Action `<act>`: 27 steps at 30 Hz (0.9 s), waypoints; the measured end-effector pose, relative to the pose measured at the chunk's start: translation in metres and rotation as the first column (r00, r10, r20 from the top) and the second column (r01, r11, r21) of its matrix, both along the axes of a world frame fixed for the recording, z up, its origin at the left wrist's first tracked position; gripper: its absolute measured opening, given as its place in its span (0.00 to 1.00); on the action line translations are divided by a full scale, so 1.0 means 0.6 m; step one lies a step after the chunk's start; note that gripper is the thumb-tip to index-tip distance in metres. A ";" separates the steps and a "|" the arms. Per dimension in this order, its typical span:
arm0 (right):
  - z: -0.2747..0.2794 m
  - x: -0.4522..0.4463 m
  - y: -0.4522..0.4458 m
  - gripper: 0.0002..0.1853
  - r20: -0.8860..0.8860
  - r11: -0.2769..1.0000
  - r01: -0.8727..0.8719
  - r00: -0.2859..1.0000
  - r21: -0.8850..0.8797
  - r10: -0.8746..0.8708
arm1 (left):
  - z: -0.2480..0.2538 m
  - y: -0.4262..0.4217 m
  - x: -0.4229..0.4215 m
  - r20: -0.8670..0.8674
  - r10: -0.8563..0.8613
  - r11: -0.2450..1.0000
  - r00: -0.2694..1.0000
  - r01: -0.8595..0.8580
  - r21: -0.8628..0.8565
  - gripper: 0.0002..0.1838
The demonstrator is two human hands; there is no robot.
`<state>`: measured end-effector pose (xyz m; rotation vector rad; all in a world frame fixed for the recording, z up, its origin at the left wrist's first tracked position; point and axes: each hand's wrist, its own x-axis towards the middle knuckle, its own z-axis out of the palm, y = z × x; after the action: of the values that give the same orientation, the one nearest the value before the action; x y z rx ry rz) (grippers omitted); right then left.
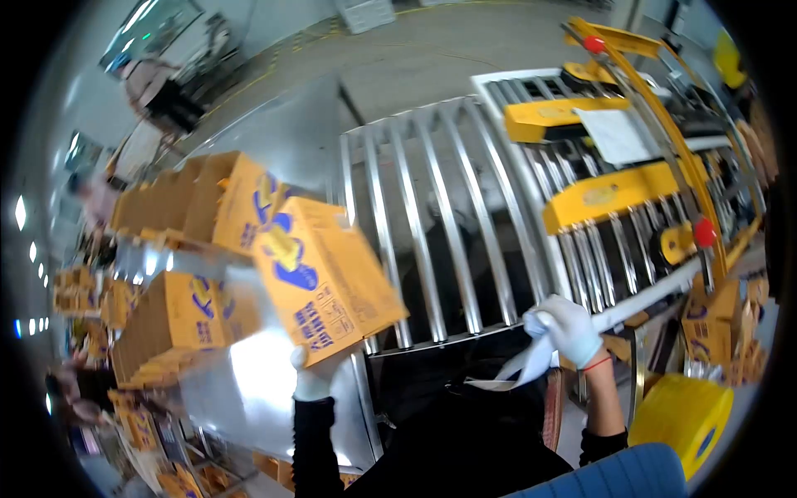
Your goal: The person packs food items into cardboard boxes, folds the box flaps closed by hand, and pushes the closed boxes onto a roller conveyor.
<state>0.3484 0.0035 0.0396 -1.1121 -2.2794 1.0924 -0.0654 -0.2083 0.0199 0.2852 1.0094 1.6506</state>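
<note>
Rollers (446, 216) adjoin table (303, 137), floor (440, 54) beyond; right hand (569, 329) grips white strip (538, 360), left hand (313, 378) carton (342, 278).

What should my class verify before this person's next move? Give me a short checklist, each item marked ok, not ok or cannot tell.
1. Gloves worn: ok; the left hand and right hand both wear white ones.
2. Left hand at the orange box: ok; it is at the near end.
3. Left-hand grip secure: cannot tell; the fingers are mostly hidden.
4. Right hand free: not ok; it holds a white strip.
5. Box resting on the metal rollers: cannot tell; its underside is hidden.
</note>
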 end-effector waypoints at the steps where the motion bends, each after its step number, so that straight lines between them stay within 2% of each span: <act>1: -0.027 0.064 -0.021 0.10 0.063 0.990 0.110 0.993 -0.091 -0.104 | 0.022 0.009 -0.016 -0.285 0.035 0.999 0.958 -0.036 -0.001 0.60; 2: -0.037 0.128 -0.049 0.10 0.200 0.974 0.170 0.970 -0.147 -0.139 | 0.036 0.008 -0.046 -0.516 -0.030 0.998 0.856 0.001 -0.057 0.59; 3: -0.060 0.185 -0.088 0.10 0.259 0.945 0.291 0.934 -0.150 -0.247 | 0.081 0.040 -0.041 -0.704 -0.031 0.999 0.710 -0.002 -0.046 0.60; 4: -0.075 0.232 -0.126 0.09 0.300 0.873 0.452 0.871 -0.183 -0.388 | 0.100 0.063 -0.051 -0.792 -0.092 0.995 0.604 0.021 -0.100 0.61; 5: -0.114 0.285 -0.168 0.11 0.334 0.853 0.522 0.807 -0.016 -0.487 | 0.102 0.082 -0.073 -0.968 -0.188 0.982 0.164 0.029 -0.186 0.61; 6: -0.175 0.352 -0.219 0.17 0.485 0.792 0.587 0.651 0.167 -0.584 | 0.106 0.100 -0.089 -0.915 -0.249 0.966 -0.318 -0.016 -0.257 0.61; 7: -0.244 0.422 -0.274 0.24 0.586 0.741 0.585 0.488 0.329 -0.646 | 0.111 0.137 -0.092 -0.885 -0.290 0.943 -0.364 0.051 -0.330 0.60; 8: -0.274 0.451 -0.308 0.30 0.747 0.617 0.742 0.249 0.262 -0.616 | 0.115 0.185 -0.096 -0.851 -0.321 0.910 -0.415 0.113 -0.399 0.60; 9: -0.385 0.538 -0.378 0.40 0.771 0.582 0.740 0.137 0.337 -0.621 | 0.121 0.229 -0.098 -0.856 -0.291 0.897 -0.427 0.188 -0.399 0.59; 10: -0.349 0.519 -0.413 0.50 0.871 0.571 0.803 0.145 0.174 -0.470 | 0.125 0.272 -0.096 -0.861 -0.258 0.877 -0.439 0.268 -0.399 0.58; 11: -0.361 0.521 -0.430 0.56 0.948 0.408 0.913 0.118 0.013 -0.295 | 0.125 0.311 -0.088 -0.861 -0.246 0.878 -0.446 0.273 -0.392 0.58; 12: -0.446 0.562 -0.492 0.56 0.947 0.388 0.915 0.026 0.106 -0.320 | 0.123 0.350 -0.075 -0.879 -0.229 0.858 -0.419 0.340 -0.385 0.57; 14: -0.496 0.597 -0.525 0.42 0.912 0.640 0.754 0.143 0.151 -0.384 | 0.116 0.425 -0.041 -0.898 -0.203 0.831 -0.391 0.416 -0.369 0.57; 15: -0.485 0.591 -0.520 0.39 0.930 0.320 0.922 0.295 -0.217 -0.221 | 0.113 0.460 -0.021 -0.911 -0.160 0.801 -0.381 0.490 -0.345 0.56; 17: -0.473 0.572 -0.517 0.37 0.859 -0.113 0.854 0.493 -0.508 -0.136 | 0.108 0.525 0.030 -0.921 -0.085 0.741 -0.380 0.594 -0.313 0.56; 18: -0.489 0.569 -0.530 0.32 0.746 -0.194 0.777 0.452 -0.598 -0.489 | 0.104 0.555 0.062 -0.921 -0.050 0.719 -0.387 0.626 -0.302 0.55; 19: -0.510 0.569 -0.541 0.27 0.551 -0.218 0.683 0.316 -0.697 -0.772 | 0.089 0.585 0.091 -0.926 -0.008 0.730 -0.378 0.631 -0.264 0.54; 20: -0.553 0.579 -0.558 0.27 0.549 -0.213 0.683 0.320 -0.698 -0.772 | 0.076 0.611 0.126 -0.921 0.056 0.751 -0.386 0.624 -0.216 0.51; 21: -0.612 0.599 -0.569 0.27 0.632 -0.011 0.881 0.330 -0.472 -0.701 | 0.054 0.631 0.159 -0.977 0.061 0.749 -0.202 0.657 -0.089 0.48; 22: -0.605 0.594 -0.518 0.29 0.738 0.317 0.878 0.475 -0.359 -0.480 | 0.059 0.633 0.185 -0.966 0.142 0.783 -0.216 0.621 -0.024 0.49; 23: -0.590 0.584 -0.465 0.31 0.843 0.628 0.745 0.471 -0.224 -0.259 | 0.063 0.626 0.205 -0.980 0.135 0.832 -0.147 0.553 0.032 0.51; 24: -0.566 0.569 -0.427 0.20 0.830 0.672 0.692 0.518 -0.265 -0.206 | 0.050 0.616 0.211 -0.981 0.142 0.860 -0.134 0.507 0.055 0.49; 25: -0.523 0.550 -0.389 0.12 0.741 0.530 0.764 0.585 -0.368 -0.329 | 0.046 0.596 0.203 -0.985 0.125 0.869 -0.122 0.493 0.049 0.47; 26: -0.537 0.546 -0.375 0.11 0.526 0.457 0.764 0.645 -0.455 -0.555 | 0.071 0.564 0.190 -0.997 0.044 0.876 -0.056 0.482 0.012 0.45; 27: -0.551 0.545 -0.361 0.11 0.429 0.495 0.773 0.633 -0.396 -0.644 | 0.092 0.530 0.153 -0.971 0.065 0.927 -0.230 0.374 -0.026 0.45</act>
<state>0.6755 -0.2133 -0.2908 -2.2575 -1.2923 1.2922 0.0262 0.1098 0.0748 2.2406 1.7253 0.9535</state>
